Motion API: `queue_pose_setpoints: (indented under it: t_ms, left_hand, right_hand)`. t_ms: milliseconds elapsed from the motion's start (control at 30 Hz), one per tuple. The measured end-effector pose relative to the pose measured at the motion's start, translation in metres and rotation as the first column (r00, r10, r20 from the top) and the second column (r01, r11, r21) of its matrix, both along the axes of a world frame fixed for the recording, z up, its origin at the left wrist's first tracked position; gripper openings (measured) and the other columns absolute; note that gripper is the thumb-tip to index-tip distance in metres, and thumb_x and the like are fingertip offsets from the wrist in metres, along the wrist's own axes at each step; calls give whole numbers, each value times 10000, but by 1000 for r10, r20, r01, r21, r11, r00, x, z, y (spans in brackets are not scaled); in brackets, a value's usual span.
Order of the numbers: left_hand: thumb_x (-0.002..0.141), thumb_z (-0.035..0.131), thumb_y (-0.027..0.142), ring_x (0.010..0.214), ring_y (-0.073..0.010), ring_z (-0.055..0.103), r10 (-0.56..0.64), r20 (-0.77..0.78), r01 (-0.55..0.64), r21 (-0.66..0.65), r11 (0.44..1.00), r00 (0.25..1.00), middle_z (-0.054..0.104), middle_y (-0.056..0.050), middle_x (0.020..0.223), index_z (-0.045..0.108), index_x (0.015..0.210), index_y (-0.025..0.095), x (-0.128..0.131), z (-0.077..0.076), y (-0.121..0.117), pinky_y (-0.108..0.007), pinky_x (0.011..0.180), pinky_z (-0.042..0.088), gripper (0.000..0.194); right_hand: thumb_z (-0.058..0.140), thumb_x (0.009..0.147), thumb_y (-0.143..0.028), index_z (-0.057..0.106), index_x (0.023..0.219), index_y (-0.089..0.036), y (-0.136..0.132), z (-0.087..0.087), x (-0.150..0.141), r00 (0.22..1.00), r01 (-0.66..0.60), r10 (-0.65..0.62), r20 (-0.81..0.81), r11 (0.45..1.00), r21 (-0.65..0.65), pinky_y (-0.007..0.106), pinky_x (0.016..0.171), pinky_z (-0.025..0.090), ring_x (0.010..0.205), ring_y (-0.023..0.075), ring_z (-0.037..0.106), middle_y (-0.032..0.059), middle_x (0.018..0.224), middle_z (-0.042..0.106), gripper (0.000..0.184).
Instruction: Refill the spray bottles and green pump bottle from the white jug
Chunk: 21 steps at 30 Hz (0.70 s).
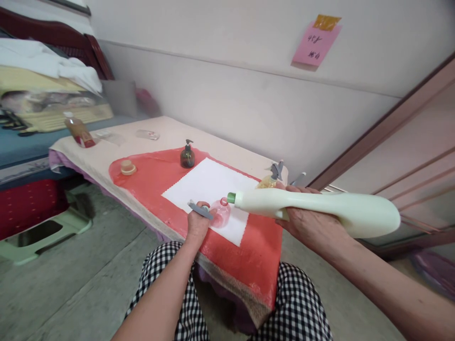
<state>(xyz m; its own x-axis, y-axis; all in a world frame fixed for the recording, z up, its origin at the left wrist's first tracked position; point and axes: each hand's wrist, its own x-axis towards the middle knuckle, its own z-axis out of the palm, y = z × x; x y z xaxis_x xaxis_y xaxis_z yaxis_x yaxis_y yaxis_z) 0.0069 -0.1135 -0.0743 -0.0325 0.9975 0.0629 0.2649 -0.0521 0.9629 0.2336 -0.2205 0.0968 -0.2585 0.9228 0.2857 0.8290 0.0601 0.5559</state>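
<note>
My right hand (pixel 308 219) grips a large pale green bottle (pixel 341 212), held on its side with its green spout (pixel 232 197) at the open neck of a small clear pink bottle (pixel 220 212). My left hand (pixel 197 222) is closed around that pink bottle, which stands on a white cloth (pixel 209 184), and also holds a grey pump piece (pixel 199 210) between its fingers. The cloth lies on a red mat (pixel 256 255).
A dark pump bottle (pixel 187 155) and a small round lid (pixel 128 167) stand on the red mat. A yellow spray bottle (pixel 270 177) sits behind my right hand. An amber bottle (pixel 78 130) stands at the table's far left. A green stool (pixel 39 234) is on the floor.
</note>
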Motion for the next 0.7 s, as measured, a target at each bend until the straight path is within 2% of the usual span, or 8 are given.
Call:
queue_pose_setpoints:
  t_ms: [333, 567, 700]
  left_hand:
    - [676, 699, 398, 592, -144, 547, 11, -19, -11, -23, 1000, 1000, 592, 43, 637, 622, 807, 234, 0, 0, 1, -253, 574, 389, 224]
    - [670, 701, 381, 562, -138, 531, 11, -14, -11, -19, 1000, 1000, 556, 55, 588, 619, 799, 232, 0, 0, 1, -244, 556, 383, 213]
    - [670, 696, 371, 551, -129, 522, 10, 3, -10, -23, 1000, 1000, 548, 62, 577, 616, 796, 231, 0, 1, 1, -234, 547, 386, 205]
  right_hand:
    - [523, 811, -233, 387, 1401, -53, 3, -2, -2, 1000, -9, 9, -19, 1000, -7, 478, 915, 439, 1045, 366, 546, 204, 1209, 588, 632]
    - [510, 832, -237, 363, 1421, -82, 4, 0, -3, 1000, 9, -10, -15, 1000, -19, 485, 899, 448, 1034, 361, 549, 192, 1205, 596, 626]
    - [526, 820, -223, 417, 1384, -75, 3, 4, -6, 999, 33, -33, 5, 999, -34, 477, 891, 449, 1018, 364, 559, 198, 1201, 605, 593]
